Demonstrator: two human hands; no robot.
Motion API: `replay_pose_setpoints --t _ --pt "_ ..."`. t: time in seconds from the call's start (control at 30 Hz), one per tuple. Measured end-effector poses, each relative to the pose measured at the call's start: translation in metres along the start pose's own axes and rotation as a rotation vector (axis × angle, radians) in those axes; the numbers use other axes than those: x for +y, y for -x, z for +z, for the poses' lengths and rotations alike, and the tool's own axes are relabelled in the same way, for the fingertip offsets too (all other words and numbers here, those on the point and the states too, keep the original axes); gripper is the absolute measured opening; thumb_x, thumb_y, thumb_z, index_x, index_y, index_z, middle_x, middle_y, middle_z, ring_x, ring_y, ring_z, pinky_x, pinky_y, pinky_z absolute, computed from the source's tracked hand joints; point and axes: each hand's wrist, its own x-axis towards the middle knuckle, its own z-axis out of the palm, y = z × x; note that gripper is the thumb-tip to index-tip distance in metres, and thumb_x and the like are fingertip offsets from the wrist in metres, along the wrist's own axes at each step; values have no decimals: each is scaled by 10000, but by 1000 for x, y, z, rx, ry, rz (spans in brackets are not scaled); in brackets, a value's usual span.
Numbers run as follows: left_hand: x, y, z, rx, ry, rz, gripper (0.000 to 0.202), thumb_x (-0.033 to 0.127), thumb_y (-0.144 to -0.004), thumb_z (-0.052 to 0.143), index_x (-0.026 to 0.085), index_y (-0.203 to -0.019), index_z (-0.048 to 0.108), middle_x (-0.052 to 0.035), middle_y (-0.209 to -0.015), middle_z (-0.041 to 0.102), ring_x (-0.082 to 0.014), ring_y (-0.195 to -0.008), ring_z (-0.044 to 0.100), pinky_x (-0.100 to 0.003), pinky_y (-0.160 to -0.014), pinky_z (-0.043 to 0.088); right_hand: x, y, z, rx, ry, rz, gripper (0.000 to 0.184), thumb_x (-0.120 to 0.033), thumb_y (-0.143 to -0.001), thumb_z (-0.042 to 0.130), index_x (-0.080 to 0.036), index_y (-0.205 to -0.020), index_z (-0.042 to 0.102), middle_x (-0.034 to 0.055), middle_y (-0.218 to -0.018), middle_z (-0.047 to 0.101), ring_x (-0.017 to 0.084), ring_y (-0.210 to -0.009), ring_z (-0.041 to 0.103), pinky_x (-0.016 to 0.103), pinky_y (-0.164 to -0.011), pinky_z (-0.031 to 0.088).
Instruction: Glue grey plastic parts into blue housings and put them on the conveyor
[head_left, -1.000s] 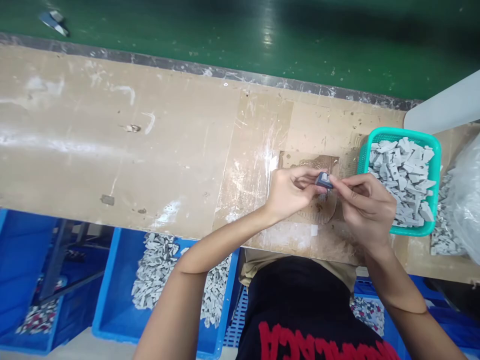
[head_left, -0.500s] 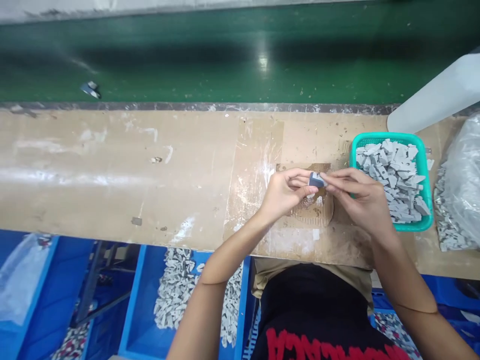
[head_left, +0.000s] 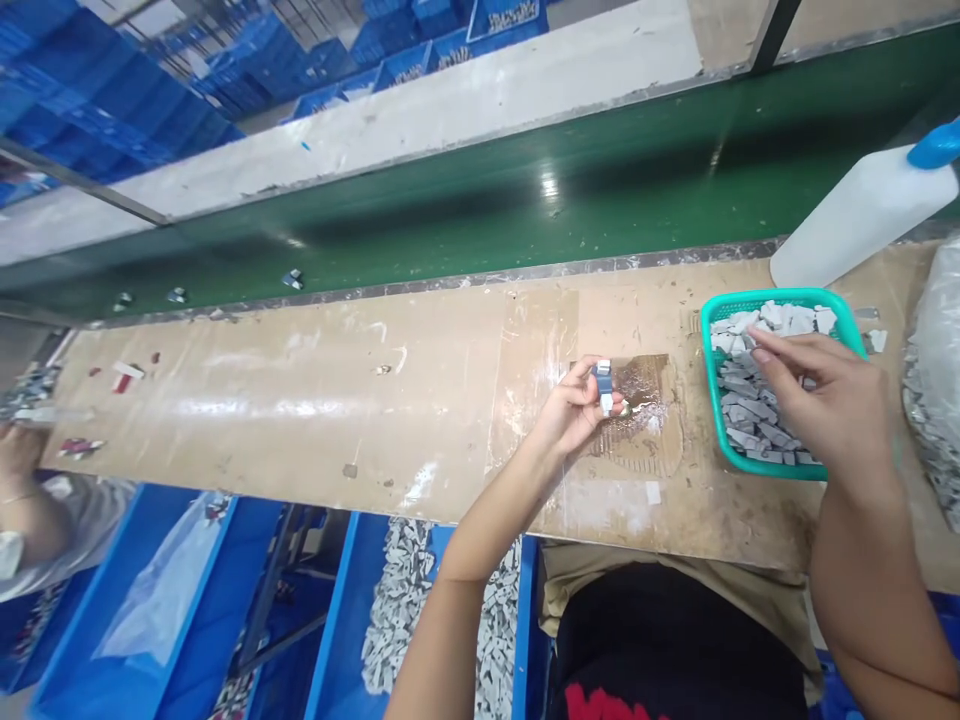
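Observation:
My left hand [head_left: 568, 408] is closed around a small dark-blue and light-grey plastic part [head_left: 604, 385], pinched upright between thumb and fingers above the brown patch of the bench. Over the green basket [head_left: 715, 400] is my right hand [head_left: 832, 400], its thumb and forefinger drawn close together at the grey plastic pieces [head_left: 757, 405]. What lies between those fingertips, if anything, I cannot make out. The hand covers the basket's right side.
A white bottle [head_left: 847, 215] with a blue top leans behind the basket. A clear bag [head_left: 937, 350] of grey pieces lies at the right. Blue bins [head_left: 330, 640] stand below the bench edge. Another person's arm [head_left: 26, 490] is at far left. A green belt [head_left: 450, 210] runs behind.
My right hand has left the part and moved right to the basket. The left hand keeps the part, now turned more upright. The view has tilted up and swung left.

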Motion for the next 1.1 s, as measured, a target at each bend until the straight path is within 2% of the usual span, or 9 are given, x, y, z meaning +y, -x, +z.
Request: replay_pose_setpoints --t 0.1,0.23,0.33,0.47,0.7,0.83,0.97,1.03,1.1 --pt "6 -4 -3 34 -176 85 401 155 -615 743 222 -986 608 3 -763 583 -131 -661 624 -298 -703 549 7 -1 -5 -103 106 -30 245 -271 -891 645 -249 -1079 801 65 -898 755 189 -688 647 334 -627 499" --pt "27 -27 -15 154 -588 396 531 357 -698 809 262 -1173 593 -15 -944 680 -162 -788 684 -304 -745 564 19 1 1 -143 201 -72 264 -279 -876 591 -197 -1026 792 77 -888 715 240 -817 673 370 -731 527" --pt "57 -61 -27 268 -888 564 466 301 -706 803 210 -1118 604 -31 -877 709 -173 -840 686 -288 -787 551 26 5 9 -203 253 -108 246 -258 -842 608 -176 -988 789 79 -835 665 253 -831 658 392 -780 537" --pt "101 -113 -40 524 -1069 727 279 194 -782 716 170 -1040 610 -76 -984 741 -160 -884 688 -280 -852 545 30 13 13 -286 302 -154 250 -238 -804 649 -172 -1001 787 88 -888 627 265 -864 633 411 -819 537" --pt "141 -160 -49 777 -1177 725 313 189 -866 670 114 -1166 623 -128 -1136 740 -182 -1044 696 -291 -960 509 25 15 11 -317 330 -148 171 -213 -818 640 -162 -897 783 91 -891 625 259 -872 633 408 -833 539" --pt "141 -161 -44 863 -1210 724 380 223 -905 629 104 -1264 586 -187 -1364 632 -265 -1357 518 -409 -1171 352 20 9 7 -338 242 -130 125 -196 -795 641 -170 -851 749 102 -889 687 288 -910 657 436 -846 550" --pt "116 -139 -28 767 -1281 843 378 212 -898 621 157 -1271 595 -152 -1433 585 -269 -1439 414 -418 -1228 285 8 4 1 -304 -21 63 113 -280 -821 644 -204 -878 705 72 -847 733 255 -819 697 394 -754 575" --pt "91 -116 -15 567 -1233 927 328 234 -907 609 182 -1231 618 -132 -1386 618 -249 -1371 497 -425 -1206 336 -1 4 0 -287 -232 179 204 -341 -829 661 -214 -983 699 53 -841 746 233 -799 718 367 -737 592" --pt "60 -85 -1 299 -1063 837 306 311 -906 631 183 -1184 643 -126 -1282 678 -232 -1204 632 -425 -1102 463 -9 6 4 -282 -435 259 302 -376 -834 676 -224 -1095 689 42 -850 758 222 -824 738 350 -757 607"
